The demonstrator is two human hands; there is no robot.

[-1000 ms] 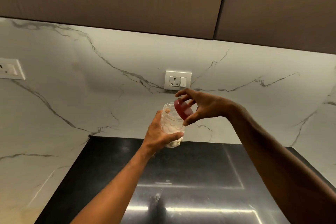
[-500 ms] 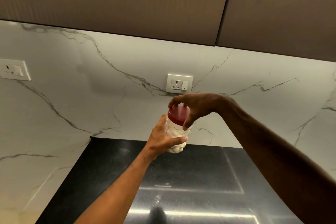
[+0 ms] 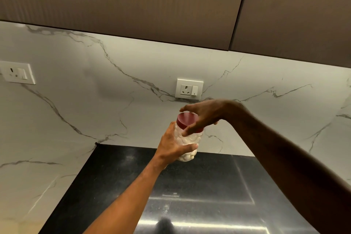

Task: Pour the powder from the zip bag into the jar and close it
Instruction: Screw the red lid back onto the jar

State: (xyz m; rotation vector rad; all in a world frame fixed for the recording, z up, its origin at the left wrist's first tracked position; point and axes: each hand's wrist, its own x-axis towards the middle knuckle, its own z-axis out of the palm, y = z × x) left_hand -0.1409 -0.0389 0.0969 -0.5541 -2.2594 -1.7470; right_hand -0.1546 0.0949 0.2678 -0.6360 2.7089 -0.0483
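Note:
A clear, bumpy plastic jar (image 3: 189,141) filled with white content is held upright in the air above the black counter (image 3: 117,173). My left hand (image 3: 171,146) wraps around its body from the left. A red round lid (image 3: 186,118) sits on the jar's mouth. My right hand (image 3: 203,116) reaches in from the right and grips the lid's rim from above, thumb on the near side. No zip bag is in view.
A white marble wall (image 3: 76,104) carries a socket (image 3: 189,89) just behind the jar and another socket (image 3: 17,73) at far left. Brown cabinets (image 3: 133,0) hang overhead. A shiny steel surface (image 3: 199,213) lies below my arms.
The red lid went from tilted beside the open jar mouth to flat on top of it. My right hand has turned over the lid while gripping it.

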